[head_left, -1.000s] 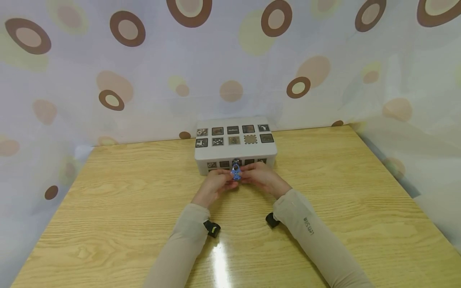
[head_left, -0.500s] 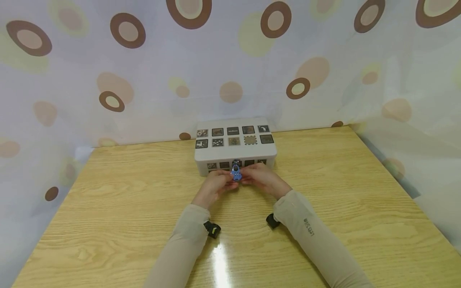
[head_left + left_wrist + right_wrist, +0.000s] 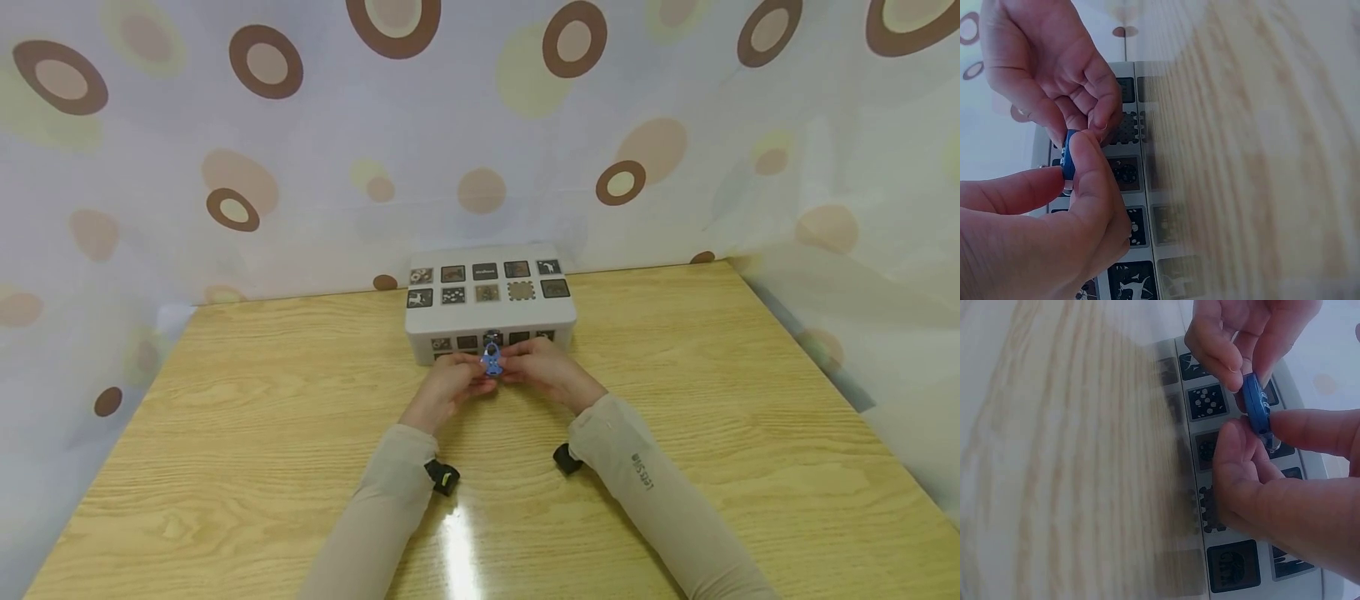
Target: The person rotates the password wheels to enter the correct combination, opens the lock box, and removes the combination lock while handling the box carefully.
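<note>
A small blue combination padlock [image 3: 492, 365] is at the latch [image 3: 492, 337] on the front of a white box [image 3: 491, 315] with dark picture squares. My left hand [image 3: 448, 383] pinches the padlock from the left between thumb and fingers. From the right, my right hand [image 3: 546, 370] pinches it as well. The right wrist view shows small marks like number dials on the face of the padlock [image 3: 1255, 403]. Both thumbs are at its face, with fingertips behind. Whether its shackle is fastened cannot be told.
The box stands at the back of a wooden table [image 3: 285, 433], close to a patterned curtain [image 3: 322, 192]. Another curtain stretch borders the right side. Black wrist straps [image 3: 442, 477] sit on both sleeved forearms.
Both hands stay in place on the padlock. The padlock's face tilts slightly between frames; little else differs.
</note>
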`<state>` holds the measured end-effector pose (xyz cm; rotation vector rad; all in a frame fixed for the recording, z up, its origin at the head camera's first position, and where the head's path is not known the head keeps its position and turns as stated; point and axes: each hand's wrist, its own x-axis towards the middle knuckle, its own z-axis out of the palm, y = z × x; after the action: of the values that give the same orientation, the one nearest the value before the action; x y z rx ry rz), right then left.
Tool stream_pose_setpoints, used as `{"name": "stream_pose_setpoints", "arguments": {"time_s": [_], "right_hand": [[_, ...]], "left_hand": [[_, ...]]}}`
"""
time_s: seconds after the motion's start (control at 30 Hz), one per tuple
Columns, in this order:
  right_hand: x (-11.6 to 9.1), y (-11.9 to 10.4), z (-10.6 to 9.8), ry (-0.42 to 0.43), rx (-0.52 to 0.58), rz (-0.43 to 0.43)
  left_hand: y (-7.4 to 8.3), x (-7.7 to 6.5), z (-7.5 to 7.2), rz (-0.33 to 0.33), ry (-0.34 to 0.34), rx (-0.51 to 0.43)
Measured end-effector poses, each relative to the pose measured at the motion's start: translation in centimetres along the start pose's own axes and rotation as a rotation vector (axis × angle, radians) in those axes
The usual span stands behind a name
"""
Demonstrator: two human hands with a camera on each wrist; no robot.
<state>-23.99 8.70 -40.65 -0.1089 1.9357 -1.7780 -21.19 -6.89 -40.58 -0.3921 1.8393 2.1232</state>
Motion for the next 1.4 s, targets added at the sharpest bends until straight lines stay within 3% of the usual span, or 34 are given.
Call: {"name": "stream_pose_setpoints", "arguments": {"time_s": [0.67, 1.0, 1.4], "right_hand": [[0.16, 0.04, -0.11, 0.021, 0.054, 0.042], [-0.03, -0.01, -0.25, -0.025, 0.004, 0.001], [0.12, 0.07, -0.20, -0.009, -0.001, -0.005]], "left_hand": [[0.06, -0.18, -0.02, 0.007, -0.006, -0.010], [0.15, -0.21, -0.04, -0.002, -0.005, -0.008], [0.15, -0.13, -0.09, -0.003, -0.008, -0.005]]}}
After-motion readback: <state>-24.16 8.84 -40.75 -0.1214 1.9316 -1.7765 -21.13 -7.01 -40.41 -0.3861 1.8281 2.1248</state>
